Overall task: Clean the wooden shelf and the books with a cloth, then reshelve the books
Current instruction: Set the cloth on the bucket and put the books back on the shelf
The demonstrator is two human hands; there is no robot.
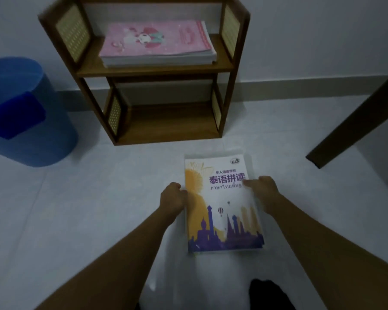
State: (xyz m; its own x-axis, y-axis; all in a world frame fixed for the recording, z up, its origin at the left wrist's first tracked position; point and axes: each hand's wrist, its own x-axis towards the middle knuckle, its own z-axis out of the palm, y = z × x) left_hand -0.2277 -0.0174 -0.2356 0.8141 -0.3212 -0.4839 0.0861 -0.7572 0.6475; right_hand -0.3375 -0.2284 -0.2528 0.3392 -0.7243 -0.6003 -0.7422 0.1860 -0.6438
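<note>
Though dimly lit, plain enough to read. Underneath everything, glossy pale tiled floor [76,209], smooth, with faint grout lines, meeting a flat grey-white wall [311,41] behind the wooden shelf [157,71]. Stands upright against that wall: two-tier, brown, square-cut boards and posts, with woven cane panels [73,32] of yellowish mesh set in the end frames. Lower board plain grained wood, in shadow.

Left of the shelf, well apart, a round blue plastic bin [43,142], smooth-sided, translucent at the rim; on its side a darker blue patch [16,115], roughly rectangular, cloth or label, cannot tell. Right of the shelf, a dark brown square-edged furniture leg [356,121], slanting, foot on the tiles.

On the shelf's upper board, lying flat, a stack of books [155,39], topped by a pink soft cover with a cartoon figure, white page edges to the front.

In front of the shelf, near its base but apart from it, a Thai language textbook [224,220]: glossy, rectangular, white with a yellow sunburst and purple skyline, cover up, with thin pale edges beneath. Resting on the tiles or just lifted, cannot tell.

Farther out from the shelf than the textbook, a small black shape [267,294], soft-edged, not identifiable.

Left hand [171,198] curled round the textbook's left edge, knuckles up. Right hand [264,186] gripping the right edge, thumb laid over the title.
</note>
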